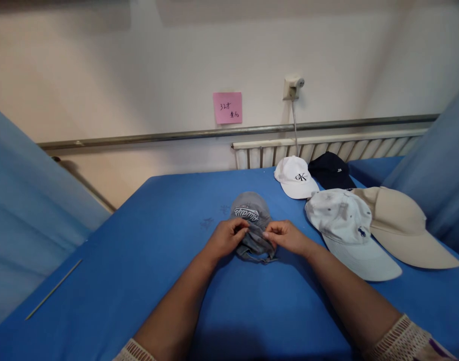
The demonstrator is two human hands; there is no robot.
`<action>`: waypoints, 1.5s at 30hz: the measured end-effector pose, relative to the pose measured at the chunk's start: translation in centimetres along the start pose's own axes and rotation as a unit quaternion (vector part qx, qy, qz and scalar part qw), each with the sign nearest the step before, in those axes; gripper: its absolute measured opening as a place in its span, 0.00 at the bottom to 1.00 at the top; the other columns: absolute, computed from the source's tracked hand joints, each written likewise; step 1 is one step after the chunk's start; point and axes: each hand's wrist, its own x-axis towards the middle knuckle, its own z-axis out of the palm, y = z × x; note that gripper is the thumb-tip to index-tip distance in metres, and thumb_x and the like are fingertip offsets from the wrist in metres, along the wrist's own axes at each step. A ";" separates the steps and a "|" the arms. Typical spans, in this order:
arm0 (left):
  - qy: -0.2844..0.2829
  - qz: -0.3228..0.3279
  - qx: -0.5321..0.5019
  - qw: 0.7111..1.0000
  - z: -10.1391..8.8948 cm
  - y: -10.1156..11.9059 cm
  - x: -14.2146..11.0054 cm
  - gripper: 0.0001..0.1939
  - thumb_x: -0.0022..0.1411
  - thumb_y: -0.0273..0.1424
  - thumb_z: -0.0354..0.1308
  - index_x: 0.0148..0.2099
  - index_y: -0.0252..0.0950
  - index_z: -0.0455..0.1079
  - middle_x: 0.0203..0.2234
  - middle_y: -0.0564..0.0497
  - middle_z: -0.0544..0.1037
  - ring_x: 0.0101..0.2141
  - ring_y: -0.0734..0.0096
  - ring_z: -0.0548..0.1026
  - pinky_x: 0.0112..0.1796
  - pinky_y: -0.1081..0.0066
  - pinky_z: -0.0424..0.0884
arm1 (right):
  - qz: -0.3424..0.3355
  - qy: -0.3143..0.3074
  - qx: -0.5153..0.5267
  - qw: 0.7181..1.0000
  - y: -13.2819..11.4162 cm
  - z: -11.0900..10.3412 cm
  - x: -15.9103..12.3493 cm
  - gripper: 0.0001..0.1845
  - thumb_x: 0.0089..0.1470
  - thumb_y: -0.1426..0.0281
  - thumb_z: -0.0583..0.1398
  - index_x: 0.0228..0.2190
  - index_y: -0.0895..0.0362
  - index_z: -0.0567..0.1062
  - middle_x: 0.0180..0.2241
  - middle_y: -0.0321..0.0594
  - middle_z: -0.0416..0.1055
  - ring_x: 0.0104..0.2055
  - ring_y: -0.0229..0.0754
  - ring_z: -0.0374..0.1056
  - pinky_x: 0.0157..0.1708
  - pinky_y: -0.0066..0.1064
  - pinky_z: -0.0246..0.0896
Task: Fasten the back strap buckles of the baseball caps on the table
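A grey cap [249, 214] with white lettering lies on the blue cloth-covered table [147, 260], its back part crumpled toward me. My left hand [226, 237] pinches the cap's rear fabric on the left side, fingers closed on it. My right hand [285, 235] grips the same rear fabric from the right, fingers curled. Both hands rest on the table surface just in front of the cap.
To the right lie a white cap with a black logo [295, 175], a dark navy cap [331, 170], a pale spotted cap [346, 225] and a beige cap [400, 225]. A pink note [227, 108] and a wall socket [292, 86] are behind; blue panels stand at both sides.
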 end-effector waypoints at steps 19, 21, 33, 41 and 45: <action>0.005 -0.022 0.280 0.960 1.2 -3.0 0.9 0.11 0.59 0.30 0.57 0.45 0.40 0.72 0.39 0.47 0.78 0.40 0.61 0.74 0.38 0.68 0.68 | -0.012 0.105 -0.083 0.991 3.9 1.6 1.3 0.08 0.53 0.65 0.58 0.26 0.55 0.73 0.22 0.32 0.69 0.24 0.35 0.62 0.24 0.25 0.57; 0.038 -0.005 0.294 0.955 1.2 -2.6 0.9 0.12 0.61 0.31 0.56 0.48 0.40 0.72 0.39 0.46 0.78 0.39 0.62 0.74 0.38 0.67 0.68 | -0.006 0.123 -0.071 0.990 4.0 1.4 1.3 0.10 0.53 0.63 0.58 0.26 0.55 0.72 0.22 0.32 0.69 0.24 0.35 0.62 0.25 0.25 0.58; 0.211 0.121 0.236 0.941 -0.7 1.0 -0.7 0.13 0.66 0.33 0.50 0.48 0.37 0.71 0.37 0.46 0.79 0.38 0.65 0.75 0.43 0.65 0.70 | -0.134 0.091 -0.150 0.975 -0.2 0.9 0.1 0.10 0.49 0.63 0.64 0.33 0.55 0.73 0.35 0.39 0.70 0.36 0.41 0.66 0.37 0.32 0.62; 0.181 0.035 0.041 0.982 -0.1 1.4 -0.4 0.10 0.62 0.36 0.56 0.40 0.36 0.74 0.30 0.50 0.79 0.29 0.71 0.75 0.33 0.72 0.71 | -0.116 0.225 -0.147 0.956 1.3 -0.4 1.0 0.08 0.55 0.64 0.59 0.28 0.54 0.72 0.30 0.38 0.70 0.33 0.42 0.66 0.35 0.34 0.62; 0.178 -0.049 -0.075 0.980 0.5 1.8 -0.3 0.11 0.57 0.38 0.60 0.36 0.34 0.74 0.26 0.52 0.76 0.26 0.73 0.73 0.28 0.74 0.68 | -0.178 0.310 -0.212 0.909 -0.4 -0.2 -0.1 0.05 0.57 0.66 0.58 0.33 0.55 0.70 0.34 0.42 0.69 0.33 0.41 0.65 0.36 0.35 0.62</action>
